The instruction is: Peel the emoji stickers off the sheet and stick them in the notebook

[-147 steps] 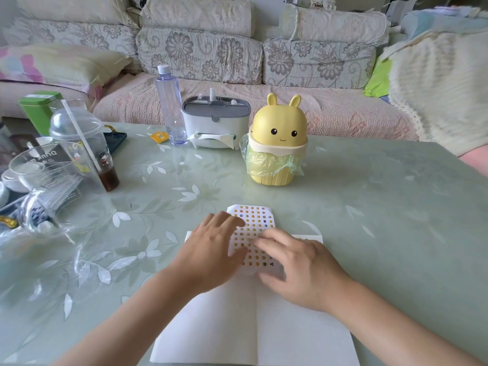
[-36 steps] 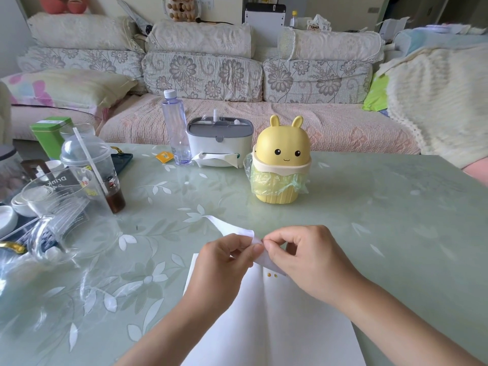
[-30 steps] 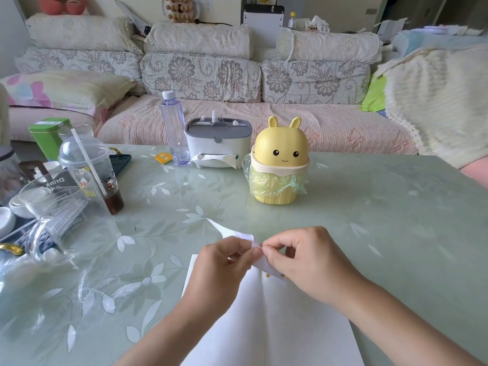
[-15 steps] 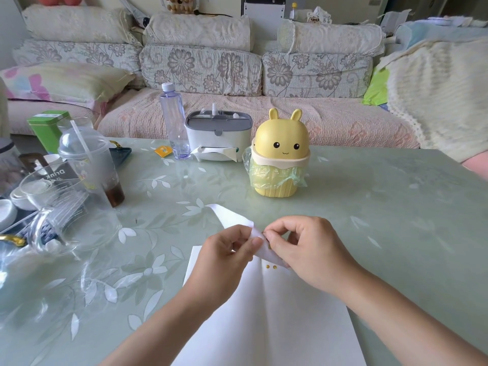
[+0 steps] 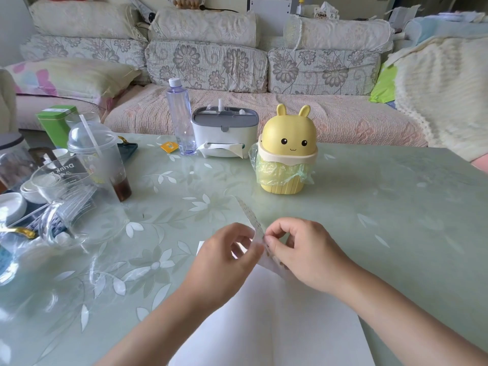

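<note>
Your L hand (image 5: 224, 262) & R hand (image 5: 309, 257) both pinch sticker sheet (image 5: 250, 217), edge-on over notebook (image 5: 264, 320). Bunny bin (image 5: 287, 151) at sheet's 12 o'clock.

I am at home, in a living room. Across from me runs a long sofa (image 5: 206, 64) in flowered quilted covers, with a pastel pillow (image 5: 74, 75) at one end and a cream knitted throw (image 5: 443, 88) at the other. My worktop (image 5: 383, 207) lies under a clear leaf-printed cover and carries household bits: a tissue box (image 5: 224, 128), a yellow rabbit-shaped bin (image 5: 287, 151) lined with a bag, a water bottle (image 5: 181, 120), a takeaway drink cup (image 5: 97, 157), a green tin (image 5: 56, 122).
</note>
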{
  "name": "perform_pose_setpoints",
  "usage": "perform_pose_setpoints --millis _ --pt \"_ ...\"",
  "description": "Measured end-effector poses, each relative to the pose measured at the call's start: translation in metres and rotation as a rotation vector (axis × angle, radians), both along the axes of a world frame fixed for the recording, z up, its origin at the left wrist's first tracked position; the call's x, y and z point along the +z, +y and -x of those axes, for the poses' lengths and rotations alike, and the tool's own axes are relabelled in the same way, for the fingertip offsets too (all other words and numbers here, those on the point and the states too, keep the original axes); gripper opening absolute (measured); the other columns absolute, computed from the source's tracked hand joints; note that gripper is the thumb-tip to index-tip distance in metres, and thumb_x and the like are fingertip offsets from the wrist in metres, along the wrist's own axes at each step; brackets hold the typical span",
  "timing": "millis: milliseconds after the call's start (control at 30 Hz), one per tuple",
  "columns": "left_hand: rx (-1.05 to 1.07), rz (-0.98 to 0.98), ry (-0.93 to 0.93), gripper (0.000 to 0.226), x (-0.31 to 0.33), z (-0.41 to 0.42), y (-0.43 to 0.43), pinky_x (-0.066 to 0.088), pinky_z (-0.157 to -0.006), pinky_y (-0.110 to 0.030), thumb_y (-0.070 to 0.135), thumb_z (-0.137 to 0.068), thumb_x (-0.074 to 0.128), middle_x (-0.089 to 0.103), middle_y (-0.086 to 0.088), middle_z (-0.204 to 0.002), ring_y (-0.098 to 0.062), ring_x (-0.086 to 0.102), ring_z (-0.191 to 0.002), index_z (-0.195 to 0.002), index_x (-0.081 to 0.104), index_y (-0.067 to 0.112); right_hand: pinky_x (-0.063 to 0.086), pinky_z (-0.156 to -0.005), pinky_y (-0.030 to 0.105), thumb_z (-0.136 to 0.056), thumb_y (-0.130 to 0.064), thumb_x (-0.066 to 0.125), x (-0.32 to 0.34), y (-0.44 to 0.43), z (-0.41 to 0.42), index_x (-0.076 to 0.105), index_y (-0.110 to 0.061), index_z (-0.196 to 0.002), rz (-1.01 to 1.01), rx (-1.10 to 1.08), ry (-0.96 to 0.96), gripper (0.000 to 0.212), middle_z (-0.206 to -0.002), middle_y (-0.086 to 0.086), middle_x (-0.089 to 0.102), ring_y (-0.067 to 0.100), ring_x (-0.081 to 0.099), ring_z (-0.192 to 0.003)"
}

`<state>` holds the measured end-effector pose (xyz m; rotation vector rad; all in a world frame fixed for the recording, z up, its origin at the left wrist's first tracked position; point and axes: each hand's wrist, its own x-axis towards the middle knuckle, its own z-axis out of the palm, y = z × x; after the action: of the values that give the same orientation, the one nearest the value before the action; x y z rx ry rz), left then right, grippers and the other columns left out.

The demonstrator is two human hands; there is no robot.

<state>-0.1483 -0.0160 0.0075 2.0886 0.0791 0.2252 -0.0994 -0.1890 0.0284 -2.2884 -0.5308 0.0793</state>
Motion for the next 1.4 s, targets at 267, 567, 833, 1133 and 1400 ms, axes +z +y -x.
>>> perform_pose_setpoints --millis 267,567,833,1133,1400 --pt "-0.174 -0.544 -0.159 0.058 -0.018 -0.002 0.028 0.035 -0.106 -0.029 0.046 -0.078 0.055 0.030 0.013 -0.148 -0.012 0.028 -0.134 -0.136 0.052 0.041 0.036 -0.055 0.014 -0.095 -0.034 0.060 -0.026 0.020 -0.005 0.065 -0.028 -0.088 0.098 0.082 0.028 0.010 -0.067 -0.032 0.059 -0.003 0.054 -0.058" --pt "-0.260 -0.664 0.064 0.040 -0.030 -0.006 0.046 0.023 -0.110 -0.025 0.034 -0.097 0.049 0.040 0.021 -0.148 -0.005 0.031 -0.137 -0.136 0.053 0.041 0.044 -0.060 0.018 -0.089 -0.026 0.069 -0.038 0.024 -0.015 0.069 -0.027 -0.072 0.014 -0.052 0.081 0.017 -0.068 -0.019 0.067 -0.003 0.056 -0.054" --pt "-0.215 -0.667 -0.043 0.035 -0.029 -0.016 0.031 0.026 -0.109 -0.026 0.045 -0.101 0.046 0.045 0.017 -0.143 -0.008 0.035 -0.133 -0.134 0.054 0.038 0.039 -0.054 0.012 -0.084 -0.021 0.073 -0.028 -0.031 -0.021 0.071 -0.029 -0.068 0.069 -0.199 -0.040 0.018 -0.063 -0.024 0.065 -0.002 0.056 -0.053" --pt "-0.306 -0.768 -0.047 0.041 -0.040 -0.020 0.005 0.030 -0.108 -0.028 0.047 -0.097 0.046 0.042 0.016 -0.143 -0.011 0.036 -0.133 -0.137 0.048 0.037 0.048 -0.052 0.027 -0.076 -0.017 0.080 -0.062 -0.062 -0.010 0.066 -0.030 -0.073 0.266 -0.064 -0.471 0.019 -0.071 -0.017 0.062 0.003 0.055 -0.059" --pt "-0.304 -0.783 -0.021 0.041 -0.039 -0.023 0.001 0.030 -0.105 -0.028 0.047 -0.096 0.048 0.042 0.016 -0.140 -0.011 0.035 -0.132 -0.136 0.047 0.037 0.042 -0.040 0.029 -0.080 -0.019 0.058 -0.076 -0.055 -0.019 0.061 -0.019 -0.069 0.268 -0.006 -0.645 0.012 -0.065 -0.004 0.052 0.018 0.045 -0.049"
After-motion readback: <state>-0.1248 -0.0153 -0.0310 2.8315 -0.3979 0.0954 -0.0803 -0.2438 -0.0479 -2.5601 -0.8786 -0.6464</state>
